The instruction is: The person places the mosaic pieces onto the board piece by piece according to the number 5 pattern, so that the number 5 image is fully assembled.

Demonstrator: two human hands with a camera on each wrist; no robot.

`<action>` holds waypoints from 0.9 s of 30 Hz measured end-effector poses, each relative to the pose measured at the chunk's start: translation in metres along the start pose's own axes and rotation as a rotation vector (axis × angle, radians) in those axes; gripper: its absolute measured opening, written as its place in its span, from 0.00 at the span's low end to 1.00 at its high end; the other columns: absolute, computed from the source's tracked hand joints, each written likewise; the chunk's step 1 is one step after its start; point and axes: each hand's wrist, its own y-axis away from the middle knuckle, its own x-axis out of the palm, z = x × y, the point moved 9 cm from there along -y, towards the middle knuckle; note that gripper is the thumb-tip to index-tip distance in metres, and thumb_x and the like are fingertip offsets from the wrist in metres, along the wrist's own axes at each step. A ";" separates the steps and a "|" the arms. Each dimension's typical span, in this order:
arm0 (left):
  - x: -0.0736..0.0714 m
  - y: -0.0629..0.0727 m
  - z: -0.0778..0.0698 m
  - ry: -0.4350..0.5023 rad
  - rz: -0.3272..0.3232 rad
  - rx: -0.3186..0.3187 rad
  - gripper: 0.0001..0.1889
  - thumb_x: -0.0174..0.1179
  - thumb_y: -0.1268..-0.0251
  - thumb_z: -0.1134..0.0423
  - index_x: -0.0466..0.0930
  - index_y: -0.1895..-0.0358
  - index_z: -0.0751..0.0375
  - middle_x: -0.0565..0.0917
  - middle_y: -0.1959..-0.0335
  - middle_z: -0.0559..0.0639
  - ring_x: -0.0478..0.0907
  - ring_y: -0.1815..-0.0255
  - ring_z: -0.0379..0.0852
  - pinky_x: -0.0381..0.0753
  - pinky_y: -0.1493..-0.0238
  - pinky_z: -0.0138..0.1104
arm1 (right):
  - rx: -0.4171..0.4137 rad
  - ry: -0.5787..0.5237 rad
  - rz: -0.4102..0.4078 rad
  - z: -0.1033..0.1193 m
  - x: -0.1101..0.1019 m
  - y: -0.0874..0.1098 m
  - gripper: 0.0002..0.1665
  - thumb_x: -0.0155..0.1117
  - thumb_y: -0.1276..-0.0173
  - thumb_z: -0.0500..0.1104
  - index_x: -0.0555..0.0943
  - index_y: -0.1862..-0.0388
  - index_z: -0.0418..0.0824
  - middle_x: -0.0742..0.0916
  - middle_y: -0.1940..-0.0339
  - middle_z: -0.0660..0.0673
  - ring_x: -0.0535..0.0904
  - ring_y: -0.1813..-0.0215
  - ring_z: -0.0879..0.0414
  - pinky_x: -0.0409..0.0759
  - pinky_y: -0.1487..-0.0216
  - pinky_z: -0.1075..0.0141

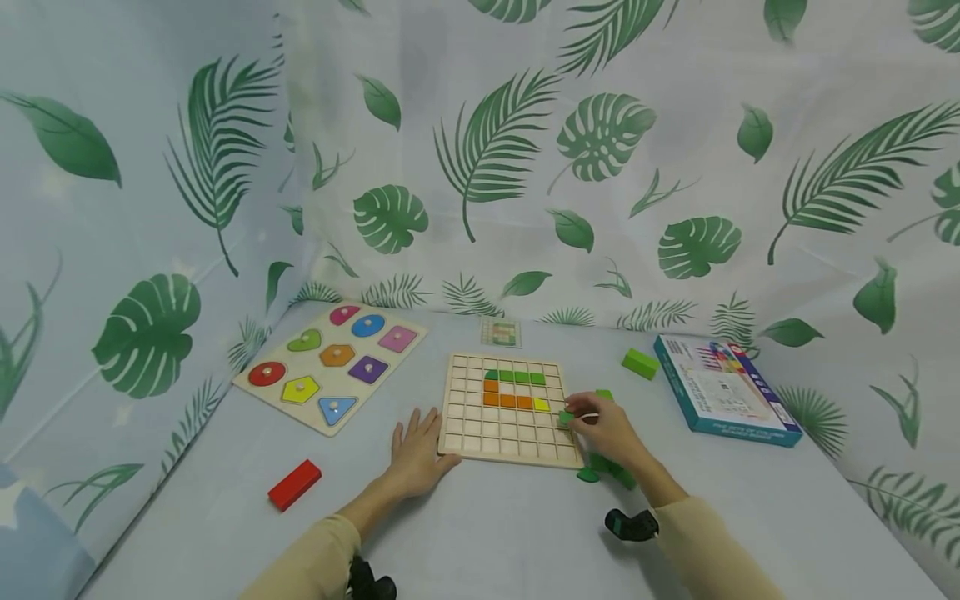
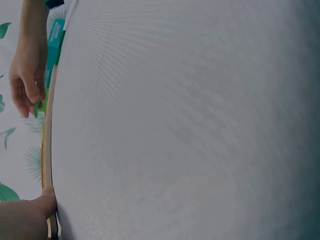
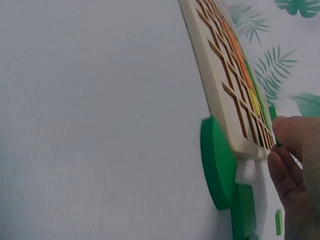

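Note:
A wooden grid board [image 1: 472, 429] lies flat at the middle of the table. Green tiles [image 1: 517, 377], orange tiles [image 1: 510, 401] and one yellow tile [image 1: 542, 405] sit in its cells. Between thumb and fingers my right hand [image 1: 611, 429] pinches a small green tile [image 1: 566, 417], held over the board's right edge; the right wrist view shows that tile [image 3: 272, 113] edge-on. My left hand [image 1: 416, 454] rests at the board's lower left corner, fingers spread, and its thumb [image 2: 46, 201] touches the board's edge. Loose dark green pieces [image 1: 611, 469] lie beneath my right wrist.
Upper left lies a shape puzzle board [image 1: 352, 387] with knobbed pieces. A red block [image 1: 295, 485] is left of my left hand. Behind the grid board is a small pattern card [image 1: 501, 332]. A green block [image 1: 640, 363] and a teal-sided box [image 1: 727, 392] lie at right.

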 end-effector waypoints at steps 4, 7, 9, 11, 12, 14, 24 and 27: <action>0.000 0.000 -0.001 0.008 0.001 0.000 0.38 0.59 0.36 0.53 0.57 0.32 0.76 0.58 0.30 0.68 0.44 0.28 0.67 0.38 0.34 0.62 | -0.006 0.004 -0.002 0.005 0.008 -0.002 0.18 0.65 0.40 0.30 0.77 0.50 0.33 0.84 0.61 0.43 0.81 0.57 0.50 0.80 0.55 0.58; 0.001 0.000 -0.001 0.009 0.003 0.001 0.38 0.59 0.36 0.52 0.57 0.32 0.76 0.58 0.30 0.68 0.44 0.28 0.67 0.38 0.34 0.62 | -0.015 0.009 -0.007 0.008 0.013 -0.004 0.19 0.65 0.41 0.30 0.77 0.49 0.34 0.84 0.61 0.43 0.81 0.57 0.50 0.80 0.55 0.58; 0.002 -0.001 0.000 0.011 0.006 0.001 0.38 0.59 0.36 0.52 0.57 0.32 0.75 0.58 0.30 0.68 0.44 0.28 0.67 0.38 0.34 0.62 | -0.026 0.018 -0.016 0.010 0.015 -0.004 0.19 0.66 0.41 0.30 0.77 0.50 0.33 0.84 0.61 0.44 0.81 0.58 0.50 0.81 0.55 0.58; 0.002 -0.001 0.000 0.011 0.008 0.000 0.38 0.59 0.35 0.52 0.57 0.32 0.75 0.58 0.30 0.68 0.44 0.28 0.67 0.38 0.34 0.62 | -0.031 0.022 -0.025 0.011 0.016 -0.005 0.19 0.65 0.41 0.30 0.77 0.50 0.33 0.84 0.62 0.44 0.80 0.58 0.50 0.81 0.56 0.58; 0.003 -0.002 0.000 0.010 0.009 0.000 0.38 0.59 0.35 0.52 0.57 0.32 0.75 0.58 0.30 0.68 0.44 0.28 0.67 0.38 0.34 0.62 | -0.033 0.023 -0.029 0.012 0.016 -0.005 0.19 0.65 0.41 0.30 0.77 0.50 0.33 0.84 0.62 0.44 0.80 0.58 0.50 0.81 0.56 0.58; 0.003 -0.002 0.001 0.009 0.010 -0.002 0.38 0.58 0.35 0.51 0.57 0.32 0.75 0.57 0.30 0.68 0.43 0.28 0.67 0.37 0.34 0.61 | -0.034 0.023 -0.036 0.012 0.017 -0.006 0.19 0.65 0.41 0.29 0.77 0.50 0.33 0.84 0.62 0.44 0.80 0.58 0.51 0.81 0.57 0.59; 0.004 -0.002 0.004 0.003 0.011 -0.009 0.38 0.58 0.35 0.51 0.56 0.31 0.75 0.57 0.29 0.67 0.43 0.27 0.66 0.37 0.34 0.62 | -0.046 0.021 0.008 0.016 0.030 -0.009 0.19 0.66 0.42 0.30 0.78 0.50 0.33 0.83 0.62 0.44 0.79 0.59 0.53 0.80 0.57 0.61; 0.004 -0.003 0.004 0.003 0.009 -0.004 0.38 0.58 0.35 0.51 0.56 0.31 0.75 0.57 0.29 0.67 0.43 0.28 0.67 0.37 0.34 0.62 | -0.047 0.031 0.000 0.017 0.032 -0.009 0.19 0.67 0.43 0.30 0.78 0.51 0.34 0.84 0.62 0.44 0.79 0.60 0.54 0.80 0.58 0.61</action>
